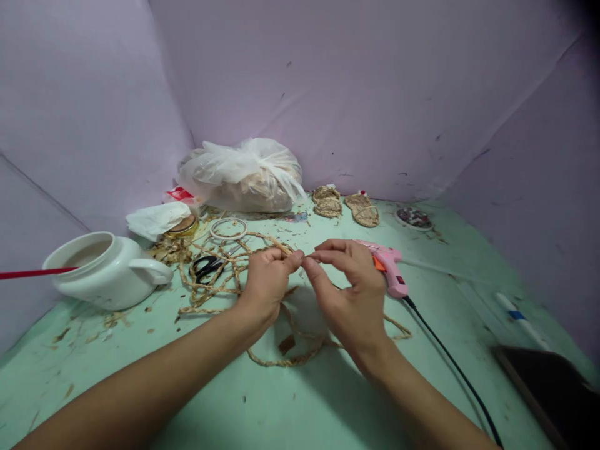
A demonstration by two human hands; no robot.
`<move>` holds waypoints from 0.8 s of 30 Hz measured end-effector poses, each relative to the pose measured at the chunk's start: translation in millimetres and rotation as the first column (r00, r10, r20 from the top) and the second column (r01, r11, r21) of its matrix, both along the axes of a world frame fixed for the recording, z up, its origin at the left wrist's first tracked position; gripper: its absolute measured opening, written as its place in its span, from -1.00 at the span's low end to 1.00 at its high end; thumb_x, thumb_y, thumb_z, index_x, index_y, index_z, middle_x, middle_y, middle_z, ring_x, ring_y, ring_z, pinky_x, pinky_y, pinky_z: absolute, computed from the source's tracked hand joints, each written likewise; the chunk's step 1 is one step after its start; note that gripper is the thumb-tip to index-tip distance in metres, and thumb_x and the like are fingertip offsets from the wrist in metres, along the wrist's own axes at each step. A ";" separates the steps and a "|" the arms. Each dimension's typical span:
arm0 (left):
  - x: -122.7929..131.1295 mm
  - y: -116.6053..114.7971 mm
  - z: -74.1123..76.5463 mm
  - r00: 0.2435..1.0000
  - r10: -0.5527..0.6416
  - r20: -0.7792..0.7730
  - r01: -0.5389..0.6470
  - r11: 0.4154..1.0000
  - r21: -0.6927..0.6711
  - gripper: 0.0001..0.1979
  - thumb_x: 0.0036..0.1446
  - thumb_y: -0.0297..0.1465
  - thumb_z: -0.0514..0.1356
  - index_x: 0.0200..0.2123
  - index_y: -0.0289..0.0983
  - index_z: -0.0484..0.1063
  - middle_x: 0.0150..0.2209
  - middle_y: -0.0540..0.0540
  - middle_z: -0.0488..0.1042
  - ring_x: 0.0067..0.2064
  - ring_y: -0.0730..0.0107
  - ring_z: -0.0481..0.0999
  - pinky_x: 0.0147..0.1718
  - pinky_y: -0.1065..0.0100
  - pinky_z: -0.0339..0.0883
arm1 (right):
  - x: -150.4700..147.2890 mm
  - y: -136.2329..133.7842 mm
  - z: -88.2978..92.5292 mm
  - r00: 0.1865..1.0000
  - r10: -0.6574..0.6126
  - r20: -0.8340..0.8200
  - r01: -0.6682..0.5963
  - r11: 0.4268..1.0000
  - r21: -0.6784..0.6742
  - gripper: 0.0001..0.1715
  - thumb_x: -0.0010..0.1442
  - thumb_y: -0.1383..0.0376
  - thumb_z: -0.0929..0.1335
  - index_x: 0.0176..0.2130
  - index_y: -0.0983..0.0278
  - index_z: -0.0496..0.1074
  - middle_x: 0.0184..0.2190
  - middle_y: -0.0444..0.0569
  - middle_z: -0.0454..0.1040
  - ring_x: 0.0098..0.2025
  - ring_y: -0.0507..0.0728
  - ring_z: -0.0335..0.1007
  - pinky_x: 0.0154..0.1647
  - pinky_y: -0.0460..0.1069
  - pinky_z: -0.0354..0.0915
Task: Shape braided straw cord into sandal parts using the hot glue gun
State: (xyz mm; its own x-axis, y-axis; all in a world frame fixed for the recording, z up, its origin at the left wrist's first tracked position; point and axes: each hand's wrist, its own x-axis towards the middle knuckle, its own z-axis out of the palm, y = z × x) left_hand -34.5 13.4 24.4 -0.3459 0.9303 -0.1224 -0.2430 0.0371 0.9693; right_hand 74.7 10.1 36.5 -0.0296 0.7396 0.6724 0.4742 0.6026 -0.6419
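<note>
My left hand [268, 282] is closed, pinching a tan braided straw cord [287, 362] between thumb and fingers. Its fingertips meet those of my right hand [354, 294] above the middle of the table. The right thumb and forefinger are closed in a pinch on what looks like the cord's thin end, largely hidden by the fingertips. Loops of the braid lie on the table below and to the left of my hands. Black-handled scissors [206, 269] rest among these loops. Just beyond my right hand lies a pink glue gun [389, 265] with a black cable.
A white pot [110, 281] with a red stick stands at left. Behind are a tied plastic bag [244, 178], a tape ring [228, 229], small woven slippers [360, 209] and a dish [415, 219]. A dark flat object [546, 387] lies at the right front. Straw scraps litter the green table.
</note>
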 end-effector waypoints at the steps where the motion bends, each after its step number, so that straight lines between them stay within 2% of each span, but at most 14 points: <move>1: -0.9 0.1 -0.5 1.000 -0.006 -0.024 0.006 1.000 0.016 -0.80 -0.25 -0.40 0.28 -0.71 -0.32 0.31 -0.73 0.11 0.22 -0.61 0.61 0.13 -0.59 0.48 0.02 | 2.0 1.8 5.2 0.998 0.021 -0.060 -0.027 0.994 -0.108 -0.92 -0.02 0.33 0.35 -0.50 0.25 0.47 -0.44 -0.04 0.45 -0.31 0.14 0.33 -0.21 0.07 0.21; 3: -2.1 -0.2 -1.1 0.998 -0.045 -0.048 0.047 0.998 0.049 -0.80 -0.27 -0.37 0.30 -0.70 -0.34 0.35 -0.71 0.09 0.24 -0.60 0.60 0.14 -0.59 0.48 0.02 | 7.9 8.1 13.0 0.981 0.031 -0.193 -0.097 0.935 -0.340 -0.90 -0.06 0.28 0.38 -0.55 0.25 0.46 -0.52 -0.08 0.45 -0.38 0.11 0.33 -0.26 0.04 0.20; 6: -2.6 -1.6 -1.2 0.989 -0.149 -0.022 0.151 0.983 0.100 -0.77 -0.27 -0.32 0.31 -0.70 -0.34 0.36 -0.69 0.07 0.26 -0.59 0.58 0.18 -0.57 0.47 0.05 | 17.2 21.5 12.9 0.916 -0.052 -0.397 -0.217 0.768 -0.602 -0.82 -0.16 0.20 0.43 -0.58 0.28 0.45 -0.59 -0.13 0.42 -0.45 0.05 0.30 -0.34 -0.02 0.17; 8: -2.6 -2.5 -1.4 0.977 -0.212 0.020 0.207 0.968 0.141 -0.78 -0.26 -0.33 0.32 -0.68 -0.33 0.37 -0.65 0.06 0.28 -0.55 0.56 0.22 -0.53 0.46 0.11 | 19.9 28.8 5.7 0.870 -0.095 -0.485 -0.316 0.648 -0.693 -0.79 -0.21 0.21 0.45 -0.59 0.31 0.43 -0.59 -0.15 0.41 -0.48 0.01 0.27 -0.39 -0.07 0.16; 12: -3.7 -2.6 -3.1 0.951 -0.306 0.047 0.288 0.930 0.231 -0.82 -0.22 -0.36 0.32 -0.65 -0.34 0.41 -0.57 0.02 0.30 -0.47 0.52 0.25 -0.47 0.45 0.14 | 14.6 32.4 -10.7 0.811 -0.046 -0.584 -0.540 0.326 -0.776 -0.78 -0.19 0.27 0.42 -0.65 0.33 0.33 -0.72 -0.21 0.27 -0.66 -0.08 0.10 -0.61 -0.13 0.07; 13: -4.3 -2.5 -3.2 0.946 -0.321 0.040 0.302 0.921 0.245 -0.82 -0.21 -0.36 0.32 -0.65 -0.33 0.42 -0.57 0.02 0.30 -0.47 0.52 0.25 -0.47 0.46 0.14 | 12.5 32.0 -13.5 0.800 -0.032 -0.599 -0.570 0.268 -0.776 -0.78 -0.18 0.29 0.40 -0.66 0.33 0.30 -0.75 -0.22 0.23 -0.70 -0.08 0.06 -0.65 -0.13 0.05; 14: -4.9 -2.6 -2.9 0.942 -0.333 0.032 0.314 0.915 0.254 -0.83 -0.21 -0.37 0.32 -0.65 -0.33 0.42 -0.57 0.03 0.30 -0.46 0.52 0.25 -0.46 0.46 0.14 | 10.7 31.7 -15.7 0.794 -0.022 -0.607 -0.586 0.235 -0.775 -0.78 -0.16 0.30 0.38 -0.67 0.32 0.28 -0.76 -0.22 0.20 -0.72 -0.08 0.04 -0.67 -0.13 0.05; 16: -5.9 -3.6 -0.4 0.934 -0.357 0.017 0.340 0.903 0.264 -0.84 -0.19 -0.37 0.31 -0.64 -0.33 0.43 -0.56 0.03 0.30 -0.46 0.53 0.24 -0.45 0.47 0.14 | 9.0 32.4 -19.4 0.792 -0.020 -0.611 -0.591 0.228 -0.774 -0.80 -0.11 0.31 0.34 -0.65 0.31 0.25 -0.75 -0.21 0.20 -0.72 -0.08 0.05 -0.67 -0.13 0.09; 18: -6.3 -5.5 4.0 0.923 -0.384 0.013 0.366 0.889 0.274 -0.83 -0.17 -0.36 0.31 -0.63 -0.33 0.43 -0.55 0.03 0.30 -0.45 0.54 0.24 -0.45 0.48 0.13 | 9.3 34.1 -23.5 0.801 -0.021 -0.599 -0.575 0.252 -0.778 -0.78 -0.05 0.30 0.32 -0.63 0.29 0.22 -0.75 -0.23 0.18 -0.72 -0.08 0.04 -0.67 -0.15 0.11; 21: -6.5 -7.6 10.3 0.929 -0.369 0.026 0.347 0.893 0.288 -0.80 -0.20 -0.35 0.32 -0.66 -0.34 0.41 -0.55 0.03 0.29 -0.46 0.55 0.23 -0.47 0.49 0.11 | 11.1 34.1 -30.6 0.839 0.016 -0.544 -0.529 0.260 -0.808 -0.74 -0.05 0.28 0.34 -0.65 0.28 0.21 -0.80 -0.25 0.15 -0.74 -0.08 -0.02 -0.70 -0.15 0.04; 23: -6.9 -6.6 11.2 0.945 -0.325 0.034 0.306 0.915 0.262 -0.81 -0.21 -0.36 0.32 -0.66 -0.34 0.41 -0.58 0.05 0.29 -0.48 0.56 0.22 -0.48 0.49 0.10 | 12.2 31.3 -33.7 0.881 0.141 -0.451 -0.473 0.263 -0.841 -0.70 -0.12 0.29 0.39 -0.72 0.30 0.24 -0.84 -0.24 0.14 -0.76 -0.08 -0.05 -0.72 -0.13 -0.05; 24: -7.3 -5.2 10.5 0.952 -0.303 0.032 0.287 0.927 0.240 -0.82 -0.22 -0.37 0.32 -0.66 -0.34 0.42 -0.60 0.05 0.30 -0.48 0.56 0.23 -0.48 0.49 0.10 | 13.0 29.8 -34.0 0.910 0.240 -0.338 -0.401 0.308 -0.863 -0.69 -0.13 0.29 0.40 -0.74 0.30 0.26 -0.86 -0.23 0.15 -0.76 -0.07 -0.03 -0.72 -0.12 -0.07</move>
